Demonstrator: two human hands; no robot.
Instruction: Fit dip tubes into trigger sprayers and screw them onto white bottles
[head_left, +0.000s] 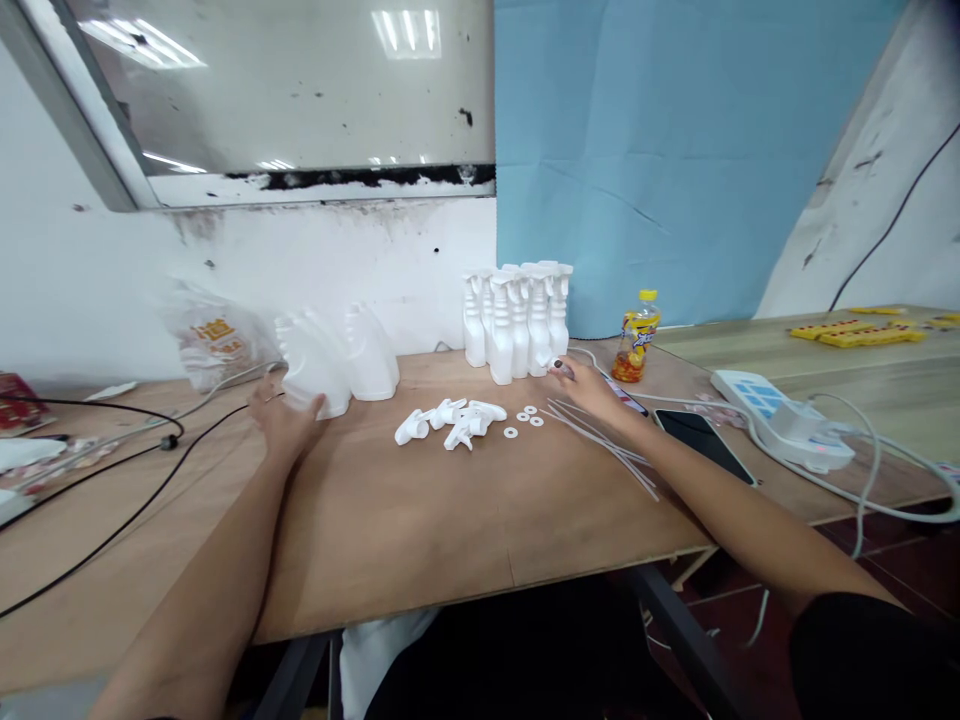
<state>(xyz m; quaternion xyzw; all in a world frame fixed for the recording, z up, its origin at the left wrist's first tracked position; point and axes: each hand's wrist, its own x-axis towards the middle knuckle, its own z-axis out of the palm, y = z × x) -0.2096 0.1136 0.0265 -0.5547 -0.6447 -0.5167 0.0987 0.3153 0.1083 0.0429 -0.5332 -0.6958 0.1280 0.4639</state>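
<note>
My left hand [289, 418] is at the lower part of a white bottle [319, 365] without a sprayer head, thumb in front and fingers at its left side. Another headless white bottle [371, 355] stands beside it. My right hand [589, 388] has its fingers curled together at the base of the grouped white spray bottles [501, 335]; what they hold, if anything, is hidden. Between my hands lie several loose white trigger sprayer heads [459, 420]. Several white ring washers [511, 433] and thin white dip tubes [607, 445] are near my right hand.
A drink bottle with a yellow cap [637, 335] stands right of the spray bottles. A phone [705, 445] and a power strip [780, 420] with cables lie further right. At the left are a plastic bag [214, 335] and black cables [169, 480]. A wall borders the back.
</note>
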